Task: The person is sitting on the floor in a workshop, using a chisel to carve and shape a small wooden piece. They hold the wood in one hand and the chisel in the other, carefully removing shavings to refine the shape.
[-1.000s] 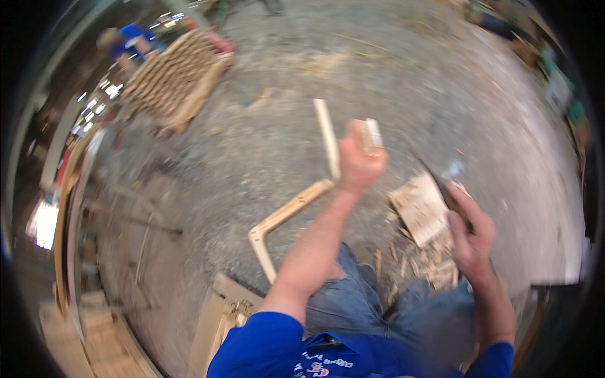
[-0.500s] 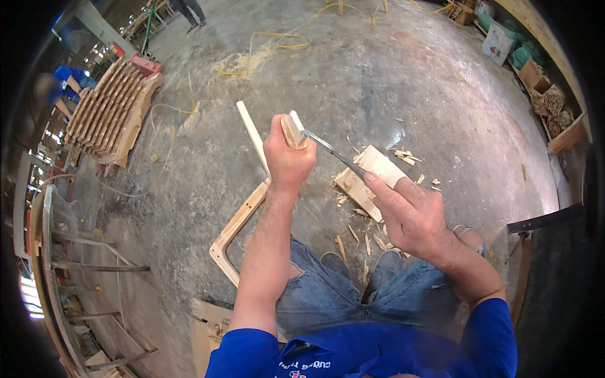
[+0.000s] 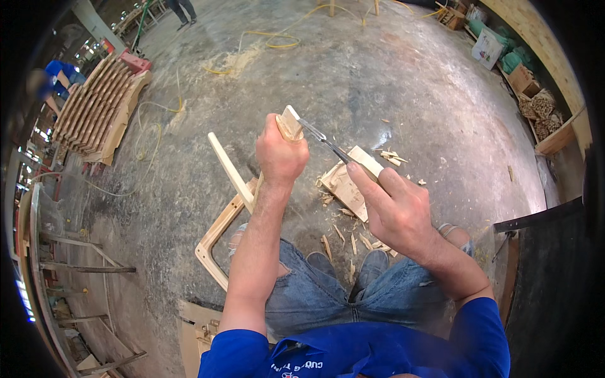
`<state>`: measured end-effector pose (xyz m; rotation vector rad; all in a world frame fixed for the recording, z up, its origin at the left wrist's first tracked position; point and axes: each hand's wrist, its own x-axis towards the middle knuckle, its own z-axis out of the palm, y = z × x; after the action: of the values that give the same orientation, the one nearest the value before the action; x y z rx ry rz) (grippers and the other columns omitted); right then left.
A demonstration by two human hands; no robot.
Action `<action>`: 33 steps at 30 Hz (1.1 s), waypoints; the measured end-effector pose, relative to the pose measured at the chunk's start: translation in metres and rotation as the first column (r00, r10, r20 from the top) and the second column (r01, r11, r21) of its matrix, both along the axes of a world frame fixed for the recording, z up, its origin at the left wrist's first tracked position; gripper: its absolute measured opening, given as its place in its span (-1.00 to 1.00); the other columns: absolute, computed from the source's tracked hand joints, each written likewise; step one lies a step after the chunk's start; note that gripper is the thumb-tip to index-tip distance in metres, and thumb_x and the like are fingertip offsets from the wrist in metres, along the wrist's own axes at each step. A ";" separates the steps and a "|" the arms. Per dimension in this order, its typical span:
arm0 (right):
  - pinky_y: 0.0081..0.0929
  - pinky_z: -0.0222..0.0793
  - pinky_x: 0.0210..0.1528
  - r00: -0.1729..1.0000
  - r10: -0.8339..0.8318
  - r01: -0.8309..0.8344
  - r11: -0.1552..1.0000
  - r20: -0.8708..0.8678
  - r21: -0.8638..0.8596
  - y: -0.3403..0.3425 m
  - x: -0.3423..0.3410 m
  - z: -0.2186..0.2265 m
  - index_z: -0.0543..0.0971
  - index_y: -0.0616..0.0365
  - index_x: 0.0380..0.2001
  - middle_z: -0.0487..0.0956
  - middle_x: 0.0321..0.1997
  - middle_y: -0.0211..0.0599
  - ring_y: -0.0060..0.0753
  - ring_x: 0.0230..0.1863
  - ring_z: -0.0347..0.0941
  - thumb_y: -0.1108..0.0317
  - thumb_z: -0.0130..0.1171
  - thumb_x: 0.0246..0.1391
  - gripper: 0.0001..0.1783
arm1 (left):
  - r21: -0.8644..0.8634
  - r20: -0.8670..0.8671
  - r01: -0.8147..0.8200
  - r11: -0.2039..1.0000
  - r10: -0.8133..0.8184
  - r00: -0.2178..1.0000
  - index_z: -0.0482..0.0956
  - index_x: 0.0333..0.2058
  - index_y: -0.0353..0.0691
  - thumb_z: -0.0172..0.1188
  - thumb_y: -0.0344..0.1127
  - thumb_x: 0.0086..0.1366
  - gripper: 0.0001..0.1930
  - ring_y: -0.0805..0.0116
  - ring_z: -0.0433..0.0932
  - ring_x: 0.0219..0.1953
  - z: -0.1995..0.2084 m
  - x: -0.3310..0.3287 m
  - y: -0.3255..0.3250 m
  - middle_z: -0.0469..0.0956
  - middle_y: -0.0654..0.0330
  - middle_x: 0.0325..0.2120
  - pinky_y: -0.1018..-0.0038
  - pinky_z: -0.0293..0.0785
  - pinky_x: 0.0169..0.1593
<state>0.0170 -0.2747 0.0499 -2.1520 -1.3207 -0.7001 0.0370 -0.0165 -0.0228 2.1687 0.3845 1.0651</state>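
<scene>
The wooden piece (image 3: 290, 126) is clasped above the floor (image 3: 403, 82) by the curled left hand (image 3: 282, 154); the metal tool (image 3: 334, 148), tip at the wood, is gripped by the right hand's (image 3: 400, 214) closed fingers. Should the tip skid, the left knuckles could be nicked.

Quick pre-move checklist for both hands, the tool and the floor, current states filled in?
1. Left hand closed around wood piece: ok.
2. Right hand gripping tool: ok.
3. Tool tip lined up at the wood piece's upper end: ok; pressure, cannot tell.
4. Left hand well clear of tool tip: not ok, it grips just below.
5. Hands gloved: not ok, both bare.
6. Floor by shoes free of wood chips: not ok, several lie there.
</scene>
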 end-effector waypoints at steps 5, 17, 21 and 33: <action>-0.30 0.46 -0.53 0.997 -0.012 0.010 1.000 -0.070 -0.027 0.006 0.010 0.004 0.68 0.05 0.19 0.41 -0.40 -0.29 -0.29 -0.53 0.50 0.57 0.31 -0.12 -0.32 | -0.003 -0.053 -0.030 1.000 0.030 0.998 0.45 -0.21 -0.23 0.31 -0.48 0.09 -0.71 -0.26 0.71 -0.29 0.004 -0.004 -0.002 0.67 -0.09 -0.42 -0.01 0.61 -0.25; -0.14 0.57 -0.43 0.965 -0.158 0.165 0.986 -0.210 0.018 0.023 0.037 -0.012 0.60 0.11 0.24 0.59 -0.32 -0.12 -0.08 -0.44 0.62 0.53 0.27 0.15 -0.46 | 0.097 -0.098 0.064 0.993 -0.054 0.994 0.47 -0.20 -0.24 0.37 -0.47 0.11 -0.69 -0.10 0.77 -0.31 0.002 -0.002 -0.037 0.69 -0.02 -0.40 0.09 0.66 -0.27; -0.28 0.61 -0.24 0.957 0.053 0.024 0.966 -0.287 0.259 -0.015 0.041 0.008 0.50 0.18 0.36 0.70 -0.15 -0.02 -0.13 -0.27 0.69 0.52 0.26 0.29 -0.43 | 0.099 0.015 0.043 0.994 -0.045 0.999 0.45 -0.19 -0.21 0.35 -0.51 0.11 -0.69 -0.07 0.74 -0.33 0.004 -0.004 -0.016 0.65 0.03 -0.43 0.15 0.65 -0.27; -0.24 0.52 -0.39 0.863 0.195 -0.123 0.976 -0.466 0.182 -0.011 0.007 0.002 0.63 0.06 0.29 0.64 -0.45 -0.09 -0.14 -0.48 0.62 0.54 0.29 0.25 -0.47 | 0.018 0.131 0.059 0.998 -0.061 0.990 0.46 -0.16 -0.19 0.33 -0.52 0.06 -0.65 -0.09 0.72 -0.31 -0.002 -0.004 -0.008 0.63 0.03 -0.39 0.13 0.63 -0.24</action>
<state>0.0241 -0.2856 0.0517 -1.9019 -1.1170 -0.1629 0.0329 -0.0243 -0.0245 2.0950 0.2507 1.1723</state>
